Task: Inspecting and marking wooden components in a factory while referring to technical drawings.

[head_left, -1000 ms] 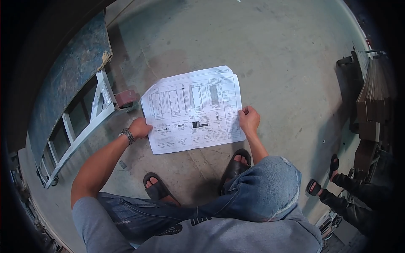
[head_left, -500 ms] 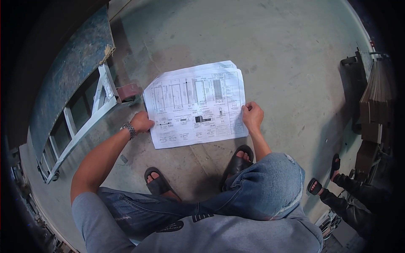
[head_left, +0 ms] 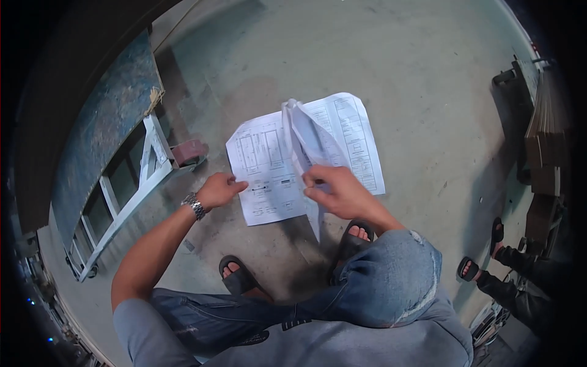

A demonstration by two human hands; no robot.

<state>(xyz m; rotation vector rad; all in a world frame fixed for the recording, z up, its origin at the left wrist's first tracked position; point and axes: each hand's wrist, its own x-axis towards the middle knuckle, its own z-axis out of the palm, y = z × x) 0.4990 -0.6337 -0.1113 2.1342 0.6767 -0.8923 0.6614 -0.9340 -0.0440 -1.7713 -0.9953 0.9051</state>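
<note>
Several large white sheets of technical drawings [head_left: 260,208] are held over the floor in front of my knees. My left hand [head_left: 219,190], with a metal watch on its wrist, is closed on their left edge, thumb on top. My right hand [head_left: 335,189] is closed on a folded-over top sheet [head_left: 299,137], which stands up bent and creased near the middle of the stack. To the right of the fold another printed sheet [head_left: 361,144] shows, with tables and small drawings. Part of the drawings is hidden by the fold and my right hand.
At the left stands a trolley with a blue-grey worn top [head_left: 113,98], white metal frame [head_left: 125,199] and reddish caster wheel [head_left: 189,151]. Stacked brown boards [head_left: 544,140] are at the right. Another person's sandalled foot [head_left: 469,268] is at the lower right.
My right hand has left the right edge and moved left across the sheets, folding the top sheet over toward the middle. The stack has shifted slightly right; my left hand still grips the left edge.
</note>
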